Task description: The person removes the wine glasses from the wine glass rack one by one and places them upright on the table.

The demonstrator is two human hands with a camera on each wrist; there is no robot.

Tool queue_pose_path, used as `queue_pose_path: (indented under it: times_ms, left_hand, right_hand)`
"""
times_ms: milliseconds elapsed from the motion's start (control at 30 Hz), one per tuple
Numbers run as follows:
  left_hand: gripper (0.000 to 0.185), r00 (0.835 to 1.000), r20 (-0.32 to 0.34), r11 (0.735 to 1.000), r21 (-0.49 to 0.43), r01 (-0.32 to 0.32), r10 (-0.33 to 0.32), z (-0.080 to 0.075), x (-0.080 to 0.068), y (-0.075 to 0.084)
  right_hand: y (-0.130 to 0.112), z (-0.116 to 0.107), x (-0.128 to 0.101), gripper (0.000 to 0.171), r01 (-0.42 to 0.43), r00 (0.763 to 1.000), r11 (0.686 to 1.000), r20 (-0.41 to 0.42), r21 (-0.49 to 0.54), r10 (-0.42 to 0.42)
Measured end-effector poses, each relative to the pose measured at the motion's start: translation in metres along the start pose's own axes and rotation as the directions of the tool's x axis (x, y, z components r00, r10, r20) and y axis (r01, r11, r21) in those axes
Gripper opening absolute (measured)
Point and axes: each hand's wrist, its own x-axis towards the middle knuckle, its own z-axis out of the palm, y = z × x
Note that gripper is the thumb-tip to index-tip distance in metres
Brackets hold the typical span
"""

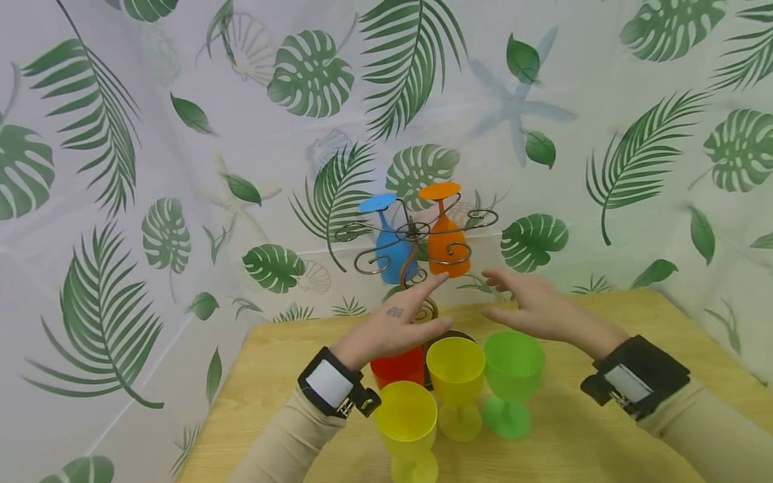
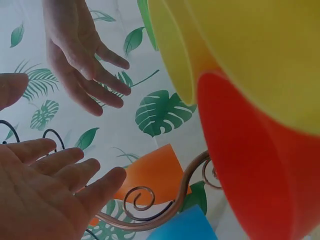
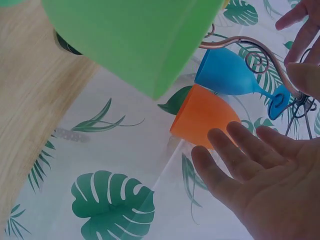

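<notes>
We see the left hand (image 1: 395, 325) and the right hand (image 1: 531, 305) hovering side by side above the wooden table (image 1: 604, 429), both spread with fingers straight and relaxed, neither gripping anything. Just beyond the fingertips stands a curled wire rack (image 1: 417, 235), and from it two goblets hang upside down: an orange goblet (image 1: 447, 251) right in front of the gap between the hands, and a blue goblet (image 1: 392, 255) a little to the left of the left hand's fingertips. The left index finger points toward the rim of the orange goblet and comes very near it (we cannot tell whether it actually touches).

Below the left palm, partly hidden by it, sits a red goblet (image 1: 398, 367). Nearer to us than both hands stand three more upright goblets: a yellow goblet (image 1: 455, 379) between the wrists, a second yellow goblet (image 1: 407, 426) under the left wrist, and a green goblet (image 1: 512, 379) beneath the right palm.

Each wrist carries a black strap with a camera, over beige sleeves. Behind the rack hangs a white curtain (image 1: 181, 168) printed with green leaves.
</notes>
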Motion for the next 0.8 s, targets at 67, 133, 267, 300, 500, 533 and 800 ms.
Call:
queue_pose_path:
  times_ms: [67,133,267,300,500,533,800]
  left_hand:
    - [0.073,1.000,0.017,1.000,0.016,0.007,-0.008,-0.002,0.003,0.001]
    - [0.074,0.999,0.028,0.999,0.040,0.017,-0.018,-0.004,0.006,0.003]
    - [0.075,0.998,0.041,0.997,0.052,0.055,-0.057,-0.008,0.013,0.007]
    - [0.076,0.996,0.044,0.996,0.049,0.072,-0.074,-0.008,0.015,0.008]
    - [0.080,0.982,0.062,0.984,0.022,0.179,-0.180,-0.007,0.034,0.009]
    - [0.081,0.980,0.062,0.982,0.014,0.188,-0.189,-0.006,0.037,0.009]
    - [0.088,0.962,-0.005,0.950,-0.158,0.269,-0.273,0.004,0.062,0.001]
  right_hand:
    - [0.000,0.000,0.003,0.061,-0.018,1.000,1.000,0.020,0.000,0.018]
    - [0.000,0.001,0.005,0.061,-0.023,0.999,1.000,0.032,0.003,0.023]
    - [0.000,-0.001,0.011,0.063,-0.036,0.998,0.999,0.058,0.011,0.036]
    - [0.001,-0.001,0.013,0.064,-0.042,0.997,0.999,0.065,0.014,0.041]
    - [0.008,-0.004,0.032,0.068,-0.082,0.990,0.997,0.120,0.010,0.080]
    - [0.009,-0.005,0.036,0.068,-0.089,0.988,0.996,0.125,0.013,0.087]
    - [0.019,-0.008,0.061,0.068,-0.158,0.975,0.986,0.168,0.056,0.147]
